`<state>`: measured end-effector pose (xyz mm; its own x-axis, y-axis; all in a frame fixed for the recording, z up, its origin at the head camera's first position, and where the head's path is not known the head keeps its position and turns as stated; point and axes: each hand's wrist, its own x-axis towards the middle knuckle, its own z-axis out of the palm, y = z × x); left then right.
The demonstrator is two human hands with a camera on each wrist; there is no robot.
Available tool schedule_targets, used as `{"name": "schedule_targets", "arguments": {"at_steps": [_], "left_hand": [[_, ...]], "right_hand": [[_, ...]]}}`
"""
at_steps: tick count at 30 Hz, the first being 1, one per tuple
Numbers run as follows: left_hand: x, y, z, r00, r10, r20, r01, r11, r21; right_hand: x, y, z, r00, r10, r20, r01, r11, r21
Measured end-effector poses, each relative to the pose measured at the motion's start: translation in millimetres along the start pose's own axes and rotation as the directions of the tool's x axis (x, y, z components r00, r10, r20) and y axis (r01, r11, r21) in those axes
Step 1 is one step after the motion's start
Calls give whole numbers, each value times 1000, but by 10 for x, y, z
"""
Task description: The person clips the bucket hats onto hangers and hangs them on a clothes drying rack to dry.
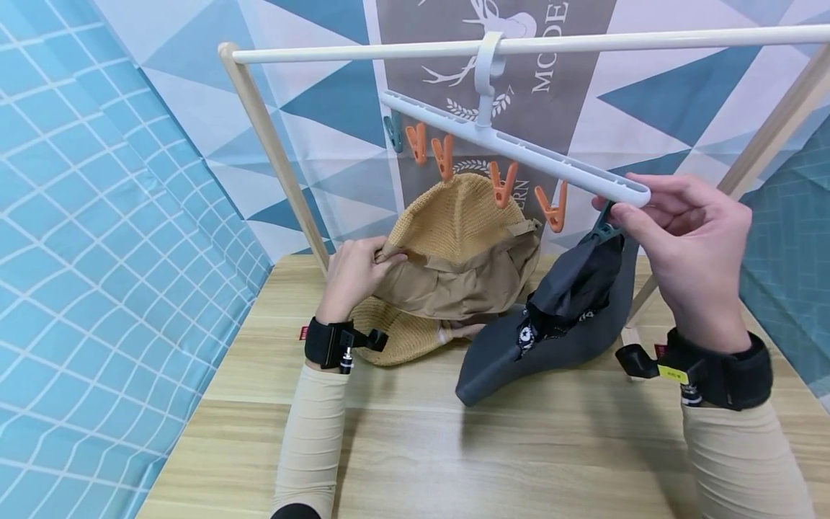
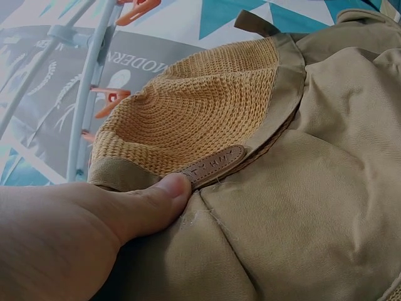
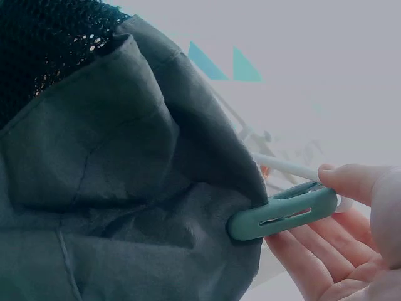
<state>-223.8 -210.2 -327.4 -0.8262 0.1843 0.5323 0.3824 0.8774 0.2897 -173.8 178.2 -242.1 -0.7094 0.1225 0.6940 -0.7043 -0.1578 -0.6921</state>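
Observation:
My left hand (image 1: 355, 277) pinches the edge of a tan sun hat (image 1: 457, 288) with a woven straw part. In the left wrist view the thumb (image 2: 147, 210) presses beside a brown label (image 2: 216, 164) on the hat's band; the fingers behind are hidden. My right hand (image 1: 697, 238) is at the end of a pale hanger (image 1: 519, 148), thumb and fingers about a dark green clothespin (image 3: 285, 213). That clothespin bites the edge of a dark grey cap (image 1: 551, 346), which hangs with its brim down; mesh (image 3: 44, 56) shows in the right wrist view.
Several orange clothespins (image 1: 502, 184) and another green one (image 1: 393, 131) hang along the hanger. Its hook (image 1: 488, 65) sits on a white rail (image 1: 363, 50) between wooden legs (image 1: 279, 155). Below is a wooden table (image 1: 415, 447), with patterned cloth (image 1: 194, 86) behind.

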Motion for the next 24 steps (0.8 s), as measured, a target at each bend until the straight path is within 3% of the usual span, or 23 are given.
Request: {"name": "schedule_targets", "arguments": {"at_steps": [8,17,24], "left_hand": [[1,2,-3,1000,13,0,-13,1000,10],[-13,-4,2,1000,23,2,-23,1000,7],[-5,3,3,1000,21,-2,-21,1000,2]], "right_hand": [[-97,-93,177,997,-26,68,26,1000,7],[-137,-101,271,989,-51,136,77,979,-188],[-166,-60,262,990,-11,140,26,994,-106]]}}
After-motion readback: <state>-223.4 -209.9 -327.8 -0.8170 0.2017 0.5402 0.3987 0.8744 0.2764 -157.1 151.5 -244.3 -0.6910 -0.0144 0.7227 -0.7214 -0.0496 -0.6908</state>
